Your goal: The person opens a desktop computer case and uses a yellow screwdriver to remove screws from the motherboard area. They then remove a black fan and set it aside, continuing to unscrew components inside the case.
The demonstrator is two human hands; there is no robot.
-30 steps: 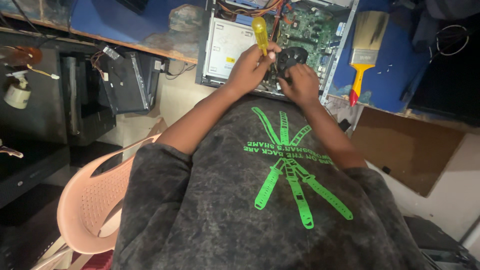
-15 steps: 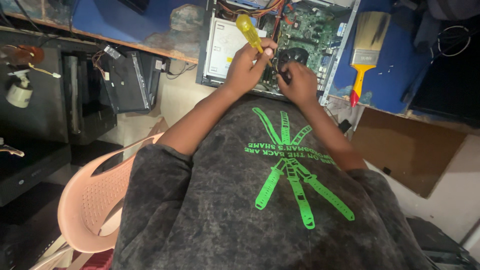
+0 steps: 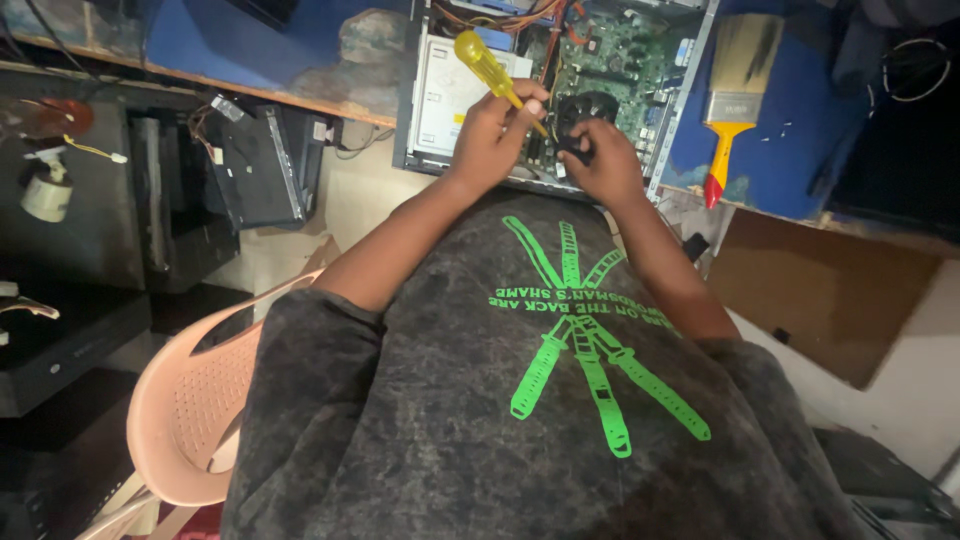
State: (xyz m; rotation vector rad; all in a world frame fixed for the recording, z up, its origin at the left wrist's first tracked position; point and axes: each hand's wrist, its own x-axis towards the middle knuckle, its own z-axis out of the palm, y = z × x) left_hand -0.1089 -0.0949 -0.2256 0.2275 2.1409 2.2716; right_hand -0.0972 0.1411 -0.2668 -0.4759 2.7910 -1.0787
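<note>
Since the earlier frame, yellow screwdriver (image 3: 493,68) tilted further, handle now leaning toward 10 o'clock from the fist instead of standing nearly upright. Both hands kept over the open computer case (image 3: 560,80), almost in the same place.

Left hand (image 3: 492,135) closed tight around the lower part of the screwdriver, transparent yellow handle sticking out above the knuckles, thin shaft pointing down toward 4 o'clock into the case. Tip hidden behind the fingers, so contact with any screw not possible to tell.

Right hand (image 3: 600,160) at 3 o'clock of the left hand, just beside it, fingers curled narrow over the black cooling fan (image 3: 588,108), touching its lower edge. Real pinch or only resting: cannot tell.

Fan sitting on the green motherboard (image 3: 625,55), inside the case, on the blue worktop (image 3: 800,140). At 9 o'clock of the fan, the silver drive cage (image 3: 450,100).

At 3 o'clock of the case, well apart from the hands, a flat paint brush (image 3: 738,85) with pale bristles and yellow and red handle, lying on the worktop, handle pointing to 6 o'clock.

At 7 o'clock of the view, a pink plastic chair (image 3: 185,410) beside the dark shirt with green print (image 3: 580,330).
</note>
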